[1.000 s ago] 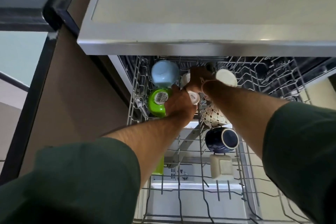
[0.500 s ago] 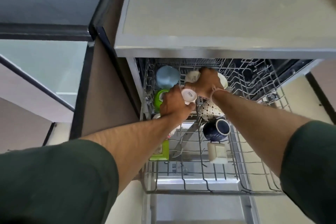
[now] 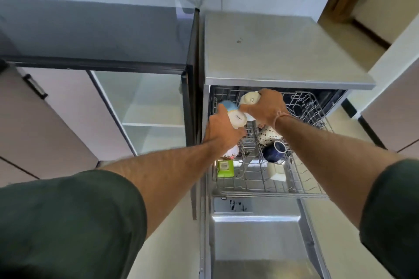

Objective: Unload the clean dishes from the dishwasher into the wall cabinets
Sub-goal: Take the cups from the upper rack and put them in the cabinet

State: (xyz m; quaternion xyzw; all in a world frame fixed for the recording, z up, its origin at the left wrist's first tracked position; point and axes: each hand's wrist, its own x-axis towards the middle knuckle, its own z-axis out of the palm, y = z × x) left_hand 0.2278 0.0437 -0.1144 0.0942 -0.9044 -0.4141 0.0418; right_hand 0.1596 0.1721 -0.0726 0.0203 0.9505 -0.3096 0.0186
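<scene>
A person in dark green sleeves reaches both bare forearms over the lowered steel door of an open dishwasher, whose wire rack is pulled out above it. Near the rack's front left corner lies a green square dish, with a white square dish near the front edge to its right. Just beyond the white dish a navy mug lies on its side, and a white patterned bowl sits behind it. A floral bowl shows partly under the left wrist. Over the rack's left side the left hand curls its fingers round the nearer cream cup, base turned to the camera. Just beyond, the right hand, a thin band at its wrist, grips the farther cream cup from above near the rack's back edge. Whether either cup touches the wire cannot be told. A light blue cup sits by the back left corner, touching the nearer cream cup. Left of the dishwasher an open cupboard stands under a dark worktop.
</scene>
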